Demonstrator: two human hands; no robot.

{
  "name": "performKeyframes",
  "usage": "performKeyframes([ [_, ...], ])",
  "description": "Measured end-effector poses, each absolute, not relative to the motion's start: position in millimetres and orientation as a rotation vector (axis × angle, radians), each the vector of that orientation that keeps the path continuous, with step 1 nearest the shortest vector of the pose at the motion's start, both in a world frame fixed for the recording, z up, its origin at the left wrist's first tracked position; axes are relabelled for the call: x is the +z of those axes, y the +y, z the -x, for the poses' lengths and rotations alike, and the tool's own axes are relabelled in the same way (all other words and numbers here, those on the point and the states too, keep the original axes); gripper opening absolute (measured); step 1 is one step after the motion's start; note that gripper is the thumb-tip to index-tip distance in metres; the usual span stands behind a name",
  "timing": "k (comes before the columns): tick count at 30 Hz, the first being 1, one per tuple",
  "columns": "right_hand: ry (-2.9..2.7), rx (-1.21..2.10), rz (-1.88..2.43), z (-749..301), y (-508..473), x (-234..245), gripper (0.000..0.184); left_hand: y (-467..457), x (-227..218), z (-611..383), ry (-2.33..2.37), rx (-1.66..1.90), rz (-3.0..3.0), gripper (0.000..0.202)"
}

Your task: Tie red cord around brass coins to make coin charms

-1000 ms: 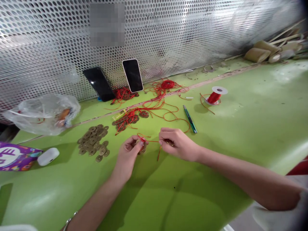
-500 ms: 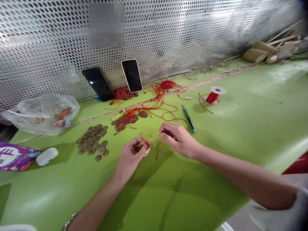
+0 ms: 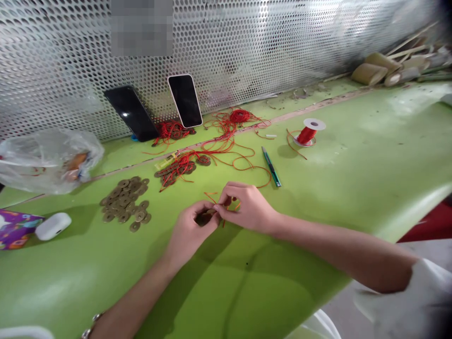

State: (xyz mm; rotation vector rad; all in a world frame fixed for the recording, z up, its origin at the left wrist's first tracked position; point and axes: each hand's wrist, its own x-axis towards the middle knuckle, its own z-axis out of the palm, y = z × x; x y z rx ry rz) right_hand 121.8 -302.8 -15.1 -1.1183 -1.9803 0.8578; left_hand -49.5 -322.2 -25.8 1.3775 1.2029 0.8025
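Observation:
Between thumb and fingers, my left hand [image 3: 192, 226] is closed on holed coins, mostly hidden by the fingers. Red cord [image 3: 211, 197] sticks up from them. My right hand [image 3: 249, 207] is pinched on the same cord, its fingertips touching those of my left hand; a loop shows under its fingers. Left of the hands lies a pile of loose brass-coloured coins [image 3: 124, 200]. Behind them rest coins tied with red cord [image 3: 176, 169]. A green utility knife [image 3: 271, 167] lies beyond my right hand.
A spool of red cord [image 3: 306, 134] stands at the back right. Two phones [image 3: 186, 101] lean on the perforated metal panel [image 3: 226, 42]. At left are a plastic bag [image 3: 49, 157], a white earbud case [image 3: 52, 226] and a purple packet [image 3: 17, 228]. Bamboo pieces [image 3: 370, 73] lie far right.
My right hand has moved left, from holding the cord out at a distance to meeting my left hand at the coins. The view has shifted slightly.

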Motion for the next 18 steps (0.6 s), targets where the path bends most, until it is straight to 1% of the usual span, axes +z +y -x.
performKeyframes([
  [5,-1.724,1.256,1.137,-120.1,-297.2,-16.5,0.016,-321.8,-25.8,50.2,1.22,0.786,-1.409,0.006],
  [8,-1.624,1.402,1.089,-119.1,-295.0,-20.5,0.019,-320.7,-23.6,49.8,1.224,0.757,-1.435,0.007],
  [14,-1.555,1.41,1.103,-118.8,-295.8,-20.8,0.026,-319.6,-21.2,50.6,1.215,0.779,-1.471,0.007],
  [18,-1.577,1.456,1.131,-118.9,-298.5,-16.6,0.026,-320.5,-20.9,51.8,1.179,0.784,-1.471,0.016],
])
